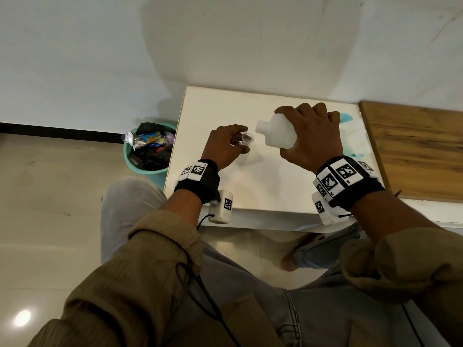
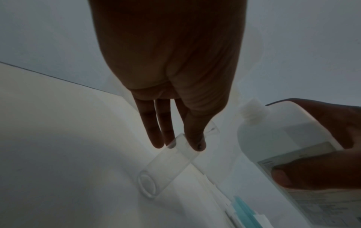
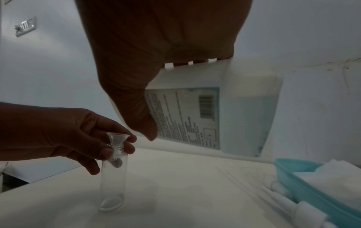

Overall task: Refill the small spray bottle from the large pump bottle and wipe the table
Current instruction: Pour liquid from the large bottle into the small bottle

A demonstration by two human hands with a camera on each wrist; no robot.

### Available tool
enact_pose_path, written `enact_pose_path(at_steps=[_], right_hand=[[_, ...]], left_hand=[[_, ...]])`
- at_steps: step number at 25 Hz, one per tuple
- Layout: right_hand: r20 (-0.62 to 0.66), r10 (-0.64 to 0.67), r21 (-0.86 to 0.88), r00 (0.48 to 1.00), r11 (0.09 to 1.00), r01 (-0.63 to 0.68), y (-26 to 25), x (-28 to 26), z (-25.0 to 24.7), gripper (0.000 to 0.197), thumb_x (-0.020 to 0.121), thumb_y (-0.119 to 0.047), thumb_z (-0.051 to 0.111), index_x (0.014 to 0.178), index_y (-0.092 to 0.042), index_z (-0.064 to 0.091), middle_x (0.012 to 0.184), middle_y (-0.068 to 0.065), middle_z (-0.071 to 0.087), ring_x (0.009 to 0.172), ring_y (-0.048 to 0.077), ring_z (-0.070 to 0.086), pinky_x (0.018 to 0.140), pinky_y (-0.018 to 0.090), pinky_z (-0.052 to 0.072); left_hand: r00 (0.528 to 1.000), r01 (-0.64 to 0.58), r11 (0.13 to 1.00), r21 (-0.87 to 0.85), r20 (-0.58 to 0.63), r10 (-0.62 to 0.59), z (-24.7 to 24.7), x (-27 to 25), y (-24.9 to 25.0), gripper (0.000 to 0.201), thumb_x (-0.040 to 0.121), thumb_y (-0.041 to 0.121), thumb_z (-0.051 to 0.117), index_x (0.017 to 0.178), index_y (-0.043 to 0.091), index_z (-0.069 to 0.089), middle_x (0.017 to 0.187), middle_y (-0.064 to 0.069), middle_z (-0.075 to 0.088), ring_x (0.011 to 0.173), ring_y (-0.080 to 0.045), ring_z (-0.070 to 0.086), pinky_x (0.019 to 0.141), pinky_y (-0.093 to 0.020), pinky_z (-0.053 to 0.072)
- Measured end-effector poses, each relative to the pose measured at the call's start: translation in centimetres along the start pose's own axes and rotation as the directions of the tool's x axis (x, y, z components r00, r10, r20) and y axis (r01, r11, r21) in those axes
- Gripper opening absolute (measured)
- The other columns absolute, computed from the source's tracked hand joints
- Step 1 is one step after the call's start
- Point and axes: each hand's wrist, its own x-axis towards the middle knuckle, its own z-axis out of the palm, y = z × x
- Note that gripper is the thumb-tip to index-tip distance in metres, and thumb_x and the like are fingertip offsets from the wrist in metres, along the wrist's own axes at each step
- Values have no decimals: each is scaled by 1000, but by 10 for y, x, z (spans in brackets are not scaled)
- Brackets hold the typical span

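A small clear spray bottle (image 3: pixel 113 182) stands upright on the white table (image 1: pixel 263 186), cap off, with a tiny clear funnel (image 3: pixel 118 137) in its neck. My left hand (image 1: pixel 225 146) pinches the bottle's neck (image 2: pixel 187 143) between thumb and fingertips. My right hand (image 1: pixel 313 136) grips the large white bottle (image 1: pixel 278 131), pump removed, tilted with its open threaded mouth (image 2: pixel 252 109) pointing left toward the funnel (image 1: pixel 246 139). The mouth is just right of the funnel and apart from it. Bluish liquid shows in the large bottle (image 3: pixel 244 115). No liquid shows in the small bottle (image 2: pixel 166 166).
A teal tray (image 3: pixel 304 188) with white tissues (image 3: pixel 332 177) lies on the table's right side, and white pump parts (image 3: pixel 293 202) lie beside it. A wooden board (image 1: pixel 416 146) adjoins the table on the right. A teal bin (image 1: pixel 147 151) full of rubbish stands on the floor to the left.
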Motion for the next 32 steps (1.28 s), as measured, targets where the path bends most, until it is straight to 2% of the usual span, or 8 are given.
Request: enact_pose_path(at_steps=[6,11,15,24,26,30,32], right_hand=[[2,-7,-16,1000,1000,7,0,1,-2,69,59,-33,72,125,-32,53,97,0,58,90,32,48,77,42,34],[6,-8,-26,1000,1000,8,1,1,-3,69,58,-33,72,125,-31,53,97,1,58,90,32,48,77,41,33],[10,-10,-34,1000,999,11,1,2,-3,69,59,-32,72,125,-31,52,98,1,58,91,32,48,78,41,33],[13,-20,-43,1000,999,20,-1,3,-4,69,59,-32,71,126,-32,53,99,1,59,91,32,49,78,42,34],[10,-24,-51,1000,998,24,-1,3,-4,69,59,-31,71,126,-31,53,99,1,58,91,32,49,78,42,34],[-11,-34,-62,999,997,34,-1,4,-4,69,58,-29,71,125,-30,54,98,2,58,91,32,49,77,41,33],[-25,-43,-74,999,996,41,-2,4,-3,68,58,-28,71,124,-30,54,97,2,58,90,32,49,76,41,33]], left_hand=[[1000,6,1000,-16,2,-6,-1,0,-1,52,72,4,80,122,13,66,106,-4,74,95,-16,70,74,0,46],[1000,9,1000,-23,8,-9,-1,-1,1,52,73,4,79,122,12,66,106,-5,75,95,-16,70,77,-4,46],[1000,16,999,-30,12,-15,-1,0,1,52,73,3,80,123,11,66,106,-5,75,92,-14,69,74,0,45],[1000,23,999,-22,10,-23,-2,-2,3,52,73,3,79,123,12,65,105,-3,74,91,-11,68,73,2,44],[1000,24,1000,-18,9,-24,-2,-2,3,52,73,4,80,123,12,66,106,-4,74,92,-13,69,75,0,46],[1000,26,1000,-8,12,-25,-3,-3,6,52,73,4,80,123,11,66,106,-5,75,94,-14,70,85,-15,49],[999,31,999,-8,15,-31,-2,-3,7,53,73,4,80,123,11,66,107,-5,74,94,-14,70,86,-16,49]])
